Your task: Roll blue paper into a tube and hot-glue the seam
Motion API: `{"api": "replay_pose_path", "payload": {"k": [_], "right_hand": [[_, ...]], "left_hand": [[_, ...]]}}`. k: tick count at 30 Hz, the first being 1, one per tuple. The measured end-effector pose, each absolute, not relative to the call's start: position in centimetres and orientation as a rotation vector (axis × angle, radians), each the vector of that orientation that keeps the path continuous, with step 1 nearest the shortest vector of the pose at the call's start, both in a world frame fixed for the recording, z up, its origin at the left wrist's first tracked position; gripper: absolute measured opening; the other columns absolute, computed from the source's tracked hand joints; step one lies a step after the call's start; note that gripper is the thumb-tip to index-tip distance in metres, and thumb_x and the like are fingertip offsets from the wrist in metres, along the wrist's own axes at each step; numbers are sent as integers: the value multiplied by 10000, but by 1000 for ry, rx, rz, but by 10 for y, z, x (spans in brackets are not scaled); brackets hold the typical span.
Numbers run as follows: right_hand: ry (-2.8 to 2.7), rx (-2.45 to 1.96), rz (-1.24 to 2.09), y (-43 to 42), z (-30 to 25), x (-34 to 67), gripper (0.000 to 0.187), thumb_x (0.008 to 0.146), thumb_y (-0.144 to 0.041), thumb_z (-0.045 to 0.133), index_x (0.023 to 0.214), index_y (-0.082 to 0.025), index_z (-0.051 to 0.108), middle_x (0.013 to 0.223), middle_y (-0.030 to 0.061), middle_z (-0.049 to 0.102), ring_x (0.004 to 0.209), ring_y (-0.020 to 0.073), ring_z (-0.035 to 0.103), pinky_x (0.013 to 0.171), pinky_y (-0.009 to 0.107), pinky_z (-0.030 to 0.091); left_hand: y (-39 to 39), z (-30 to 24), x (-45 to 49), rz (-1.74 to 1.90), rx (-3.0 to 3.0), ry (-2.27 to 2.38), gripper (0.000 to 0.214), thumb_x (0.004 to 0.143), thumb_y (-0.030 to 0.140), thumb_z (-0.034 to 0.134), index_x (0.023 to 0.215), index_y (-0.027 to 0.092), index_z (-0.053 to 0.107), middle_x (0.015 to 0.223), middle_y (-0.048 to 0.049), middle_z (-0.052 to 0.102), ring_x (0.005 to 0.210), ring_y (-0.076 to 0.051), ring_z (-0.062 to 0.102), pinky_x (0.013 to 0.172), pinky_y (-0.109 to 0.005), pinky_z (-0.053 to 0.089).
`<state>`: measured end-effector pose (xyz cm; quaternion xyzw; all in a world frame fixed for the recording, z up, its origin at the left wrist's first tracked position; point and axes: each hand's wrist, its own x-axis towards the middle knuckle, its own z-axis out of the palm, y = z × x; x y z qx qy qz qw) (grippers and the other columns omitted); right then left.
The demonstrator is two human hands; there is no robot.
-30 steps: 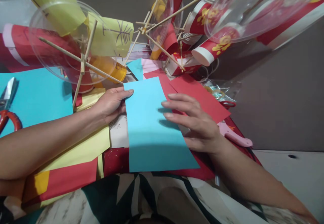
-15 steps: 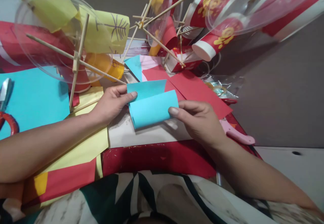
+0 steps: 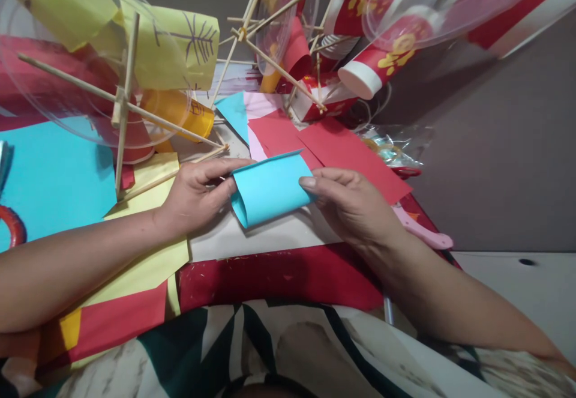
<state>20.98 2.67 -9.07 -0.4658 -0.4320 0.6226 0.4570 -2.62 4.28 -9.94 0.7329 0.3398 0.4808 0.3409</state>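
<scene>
Between both hands is a sheet of light-blue paper (image 3: 272, 191), curled into a loose tube with its hollow end facing left. My left hand (image 3: 198, 197) pinches the tube's left end near the upper edge, thumb in front and fingers behind. At the right end my right hand (image 3: 348, 200) grips the paper, its thumb pressed on the front face and the other fingers behind. Below the tube lies a white sheet (image 3: 265, 239) on the red table surface (image 3: 279, 278). Red paper sheets (image 3: 346, 158) rest just behind the right hand.
On the left, crossed wooden sticks (image 3: 119, 101) stand with a clear plastic disc and yellow paper. Another stick frame (image 3: 243, 32) and red paper cups (image 3: 387, 56) are behind. A pink-handled tool (image 3: 425, 230) lies right; a red scissor handle (image 3: 13, 225) and yellow paper (image 3: 148, 260) lie left.
The blue paper's back flap, raised and flat before, now meets the curled front part, forming a closed tube. My left thumb has moved down and left. The view has shifted slightly.
</scene>
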Motion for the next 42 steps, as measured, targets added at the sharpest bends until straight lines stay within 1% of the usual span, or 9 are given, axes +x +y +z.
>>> {"api": "replay_pose_path", "payload": {"k": [3,8,15,20,25,28,32,36,42], "right_hand": [[-1053,-1137,1540,26,-89,208,237,651,-337,852,543,-190,700,545,-29,588,544,86,494,566,238,412],[-1014,-1157,1547,26,-86,205,226,613,-352,861,555,-188,715,575,-11,620,568,102,520,601,256,443],[-1023,-1132,1571,25,-84,204,264,615,-385,868,543,-190,705,531,-20,582,534,101,508,586,267,459],[-1038,-1113,1554,25,-88,206,254,640,-410,858,585,-202,721,581,-11,635,565,126,554,600,289,482],[-1218,-1109,1215,33,-98,216,241,822,-421,734,660,-243,713,663,-17,665,634,129,596,676,289,500],[-1429,-1000,880,37,-102,219,46,831,-311,739,858,-276,723,807,-6,710,763,159,664,775,324,545],[-1678,-758,549,38,-105,218,353,768,-203,781,1090,-304,678,1028,36,707,999,224,675,927,420,547],[-1788,-758,299,34,-105,219,252,785,-254,777,1008,-348,708,1096,54,693,1075,273,651,939,482,543],[-1873,-744,335,33,-99,223,176,801,-247,771,933,-362,753,1096,50,699,1031,267,671,908,486,544]], "left_hand": [[43,-102,-25,1296,2027,810,251,882,166,657,1094,234,772,1094,-53,777,1005,-196,741,912,-286,583],[47,-108,-28,1370,2222,722,346,872,109,650,1175,251,740,1123,-51,767,1025,-196,739,914,-269,586],[52,-107,-35,1392,2523,544,410,918,162,596,1314,253,648,1013,-73,792,861,-193,763,726,-257,603],[50,-105,-36,1383,2545,526,431,914,151,589,1326,270,631,1022,-73,789,893,-203,759,742,-284,613],[47,-104,-35,1408,2239,677,316,900,183,627,1167,314,734,1012,-25,792,886,-194,757,765,-297,618],[43,-102,-33,1425,2099,724,273,866,212,692,1105,325,763,1004,-15,793,896,-207,754,784,-323,622],[37,-99,-33,1407,2061,708,286,863,193,695,1119,299,762,1020,-38,792,912,-212,756,800,-332,625],[36,-97,-32,1283,2071,694,257,875,211,663,1094,288,773,1029,-55,789,902,-224,763,794,-324,629],[37,-94,-29,1262,2133,645,220,857,171,658,1020,233,792,961,-65,796,865,-198,773,761,-249,617]]}}
